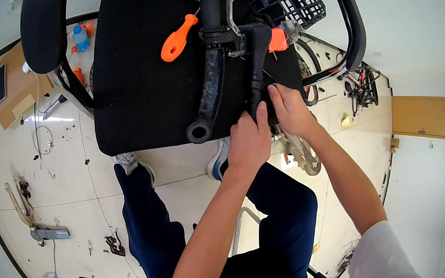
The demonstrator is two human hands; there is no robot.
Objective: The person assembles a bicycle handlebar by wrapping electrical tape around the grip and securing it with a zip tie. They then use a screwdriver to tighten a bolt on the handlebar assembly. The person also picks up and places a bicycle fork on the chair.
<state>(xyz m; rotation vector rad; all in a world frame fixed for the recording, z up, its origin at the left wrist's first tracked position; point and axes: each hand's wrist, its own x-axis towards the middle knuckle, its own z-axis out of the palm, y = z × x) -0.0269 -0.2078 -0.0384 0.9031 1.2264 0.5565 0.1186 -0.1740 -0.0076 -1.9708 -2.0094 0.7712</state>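
White tiled floor (71,182) is lying strewn with parts beneath the black padded chair seat (144,93). You are closing your left hand (248,143) and right hand (290,109) around the black curved frame tube (255,68) on the seat; it could roll, knocking off the orange-handled screwdriver (177,38).

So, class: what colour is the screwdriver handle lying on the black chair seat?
Orange; the screwdriver handle shows best in the head view.

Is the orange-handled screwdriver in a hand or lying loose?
Lying loose: the screwdriver rests on the black chair seat, apart from both hands on the black part.
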